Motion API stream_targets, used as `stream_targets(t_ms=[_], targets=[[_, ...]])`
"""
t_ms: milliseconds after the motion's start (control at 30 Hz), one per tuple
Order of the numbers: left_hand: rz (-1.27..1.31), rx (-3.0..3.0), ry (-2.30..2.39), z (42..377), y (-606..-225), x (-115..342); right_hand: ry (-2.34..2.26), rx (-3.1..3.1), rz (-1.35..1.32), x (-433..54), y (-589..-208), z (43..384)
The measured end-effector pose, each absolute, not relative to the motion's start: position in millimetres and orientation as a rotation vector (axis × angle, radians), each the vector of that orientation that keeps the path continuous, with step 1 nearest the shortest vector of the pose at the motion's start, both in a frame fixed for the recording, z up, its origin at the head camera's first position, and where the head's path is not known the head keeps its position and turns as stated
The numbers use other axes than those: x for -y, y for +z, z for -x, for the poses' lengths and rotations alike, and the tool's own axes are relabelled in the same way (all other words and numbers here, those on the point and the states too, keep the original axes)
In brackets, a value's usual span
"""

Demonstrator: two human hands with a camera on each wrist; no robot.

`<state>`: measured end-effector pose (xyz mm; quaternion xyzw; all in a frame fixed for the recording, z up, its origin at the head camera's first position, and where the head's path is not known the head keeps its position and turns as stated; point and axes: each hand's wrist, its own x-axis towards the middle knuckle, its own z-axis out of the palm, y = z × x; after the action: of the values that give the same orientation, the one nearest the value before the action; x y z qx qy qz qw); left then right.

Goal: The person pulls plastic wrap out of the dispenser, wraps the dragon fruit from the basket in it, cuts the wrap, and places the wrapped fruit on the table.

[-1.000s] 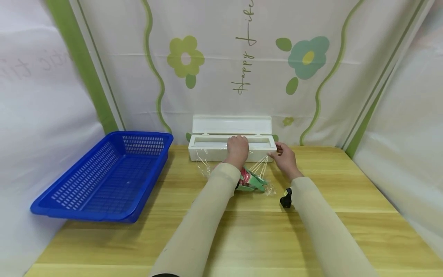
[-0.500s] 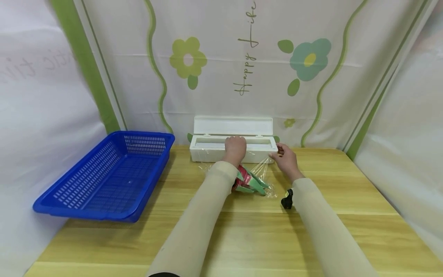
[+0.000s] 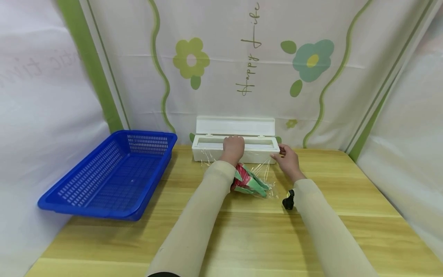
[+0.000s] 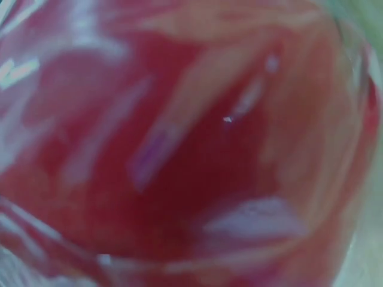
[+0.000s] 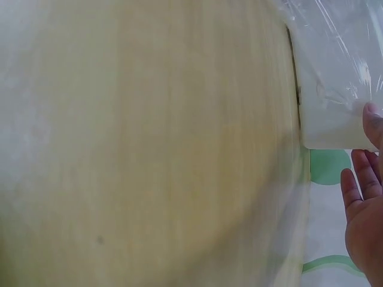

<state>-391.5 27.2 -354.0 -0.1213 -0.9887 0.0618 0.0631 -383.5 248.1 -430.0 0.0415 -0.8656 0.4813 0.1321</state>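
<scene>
A white cling film dispenser point(image 3: 257, 157) stands at the table's back edge, its lid point(image 3: 235, 126) raised. My left hand point(image 3: 233, 148) has its fingers curled over the front rim, left of the middle; what lies under them is hidden. With my right hand point(image 3: 288, 161) I grip the dispenser's right end, thumb on the front face and fingers behind. Clear film point(image 5: 353, 54) runs down the front in creases. In front lies a red and green bundle point(image 3: 250, 182) wrapped in film, partly behind my left forearm. Its red side point(image 4: 179, 179) fills the left wrist view.
A blue plastic basket point(image 3: 133, 169) with slotted sides stands on the left of the wooden table point(image 3: 263, 234). A white cloth point(image 3: 225, 77) printed with flowers hangs right behind the dispenser. A small black device point(image 3: 288, 200) sits at my right sleeve.
My left hand has slid a little to the left along the dispenser's front rim, and more of the wrapped bundle shows. The right hand stays at the end. The head view has shifted slightly.
</scene>
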Motion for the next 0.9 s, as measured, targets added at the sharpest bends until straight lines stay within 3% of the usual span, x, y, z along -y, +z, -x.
stream_targets(t_ms=[900], targets=[[0.344, 3.045, 0.158, 393.3, -350.9, -22.6, 1.445, 2.515, -0.101, -249.1, -429.4, 383.3]])
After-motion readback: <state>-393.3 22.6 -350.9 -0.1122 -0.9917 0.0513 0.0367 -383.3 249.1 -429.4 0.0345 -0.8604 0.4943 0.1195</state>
